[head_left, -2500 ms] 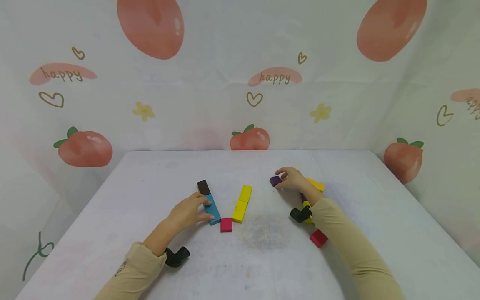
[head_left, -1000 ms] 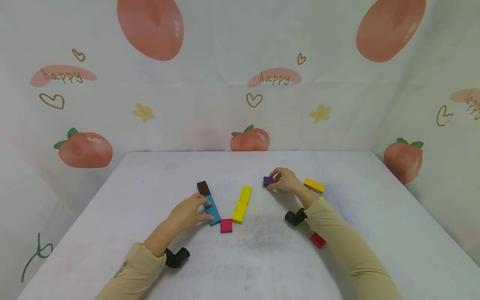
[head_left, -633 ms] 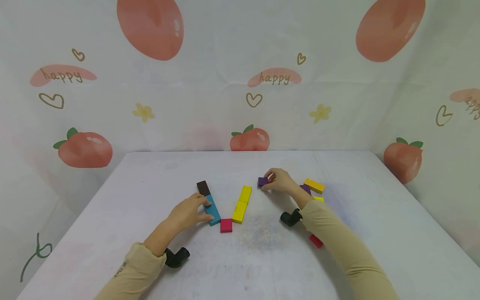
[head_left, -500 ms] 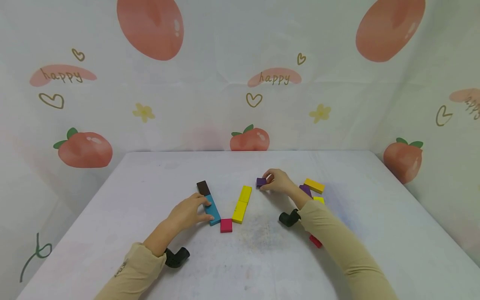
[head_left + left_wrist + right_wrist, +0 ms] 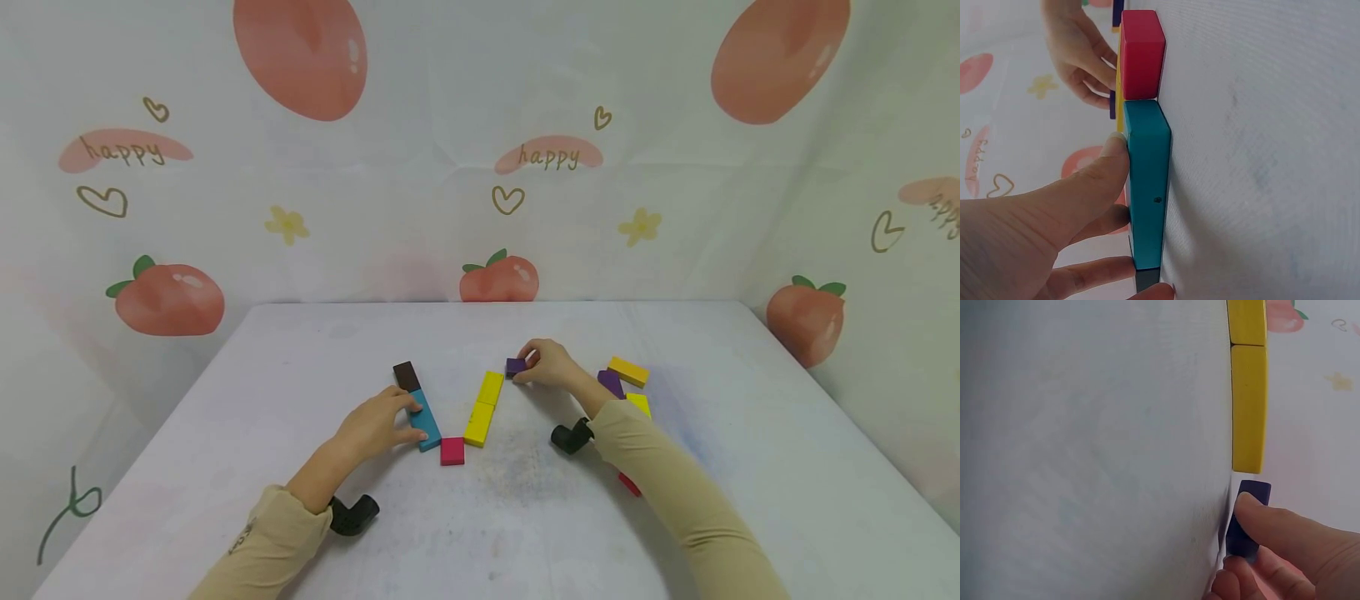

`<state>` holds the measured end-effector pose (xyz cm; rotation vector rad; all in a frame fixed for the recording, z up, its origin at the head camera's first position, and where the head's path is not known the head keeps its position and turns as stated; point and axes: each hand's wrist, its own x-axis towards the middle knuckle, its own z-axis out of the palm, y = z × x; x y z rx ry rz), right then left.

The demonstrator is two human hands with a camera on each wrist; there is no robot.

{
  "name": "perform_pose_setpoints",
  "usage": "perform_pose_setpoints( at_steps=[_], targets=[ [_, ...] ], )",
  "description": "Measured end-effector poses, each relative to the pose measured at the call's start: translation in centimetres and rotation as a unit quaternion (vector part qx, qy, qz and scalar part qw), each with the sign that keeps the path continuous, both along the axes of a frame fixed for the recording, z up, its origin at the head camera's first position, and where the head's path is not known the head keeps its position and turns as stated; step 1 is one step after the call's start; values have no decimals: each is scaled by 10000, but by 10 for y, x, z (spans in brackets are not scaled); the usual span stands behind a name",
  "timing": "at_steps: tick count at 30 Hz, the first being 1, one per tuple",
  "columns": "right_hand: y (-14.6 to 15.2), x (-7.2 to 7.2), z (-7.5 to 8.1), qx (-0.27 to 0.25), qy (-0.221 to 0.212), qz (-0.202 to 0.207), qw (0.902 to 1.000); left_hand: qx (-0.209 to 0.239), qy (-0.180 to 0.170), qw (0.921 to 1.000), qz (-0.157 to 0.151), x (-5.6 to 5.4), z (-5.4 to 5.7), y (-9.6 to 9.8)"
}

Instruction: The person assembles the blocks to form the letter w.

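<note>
My right hand (image 5: 550,364) pinches a small dark purple block (image 5: 516,367) between thumb and fingers. In the right wrist view this purple block (image 5: 1249,519) stands just off the end of the yellow blocks (image 5: 1249,406). In the head view two yellow blocks (image 5: 484,408) lie end to end in a slanting row. My left hand (image 5: 377,423) rests thumb and fingertips on a long blue block (image 5: 425,421). A dark brown block (image 5: 407,376) adjoins its far end. At the near end, a red block (image 5: 452,451) sits between the blue and yellow rows.
Right of my right forearm lie an orange-yellow block (image 5: 628,372), another purple block (image 5: 611,383) and a yellow block (image 5: 638,404). The right sleeve (image 5: 675,483) partly covers a second red block (image 5: 628,484). A printed cloth (image 5: 420,167) hangs behind the white table (image 5: 337,333).
My right hand has taken hold of the small purple block and carried it left, close to the far end of the yellow row. The left hand has stayed in place on the blue block.
</note>
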<state>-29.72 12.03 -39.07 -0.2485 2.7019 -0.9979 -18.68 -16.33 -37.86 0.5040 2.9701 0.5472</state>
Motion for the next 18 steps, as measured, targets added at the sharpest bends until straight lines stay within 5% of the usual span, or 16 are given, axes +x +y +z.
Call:
perform_pose_setpoints(
  at_steps=[18],
  targets=[
    [-4, 0, 1, 169, -44, 9, 9998, 17, -31, 10000, -15, 1, 1, 0]
  ],
)
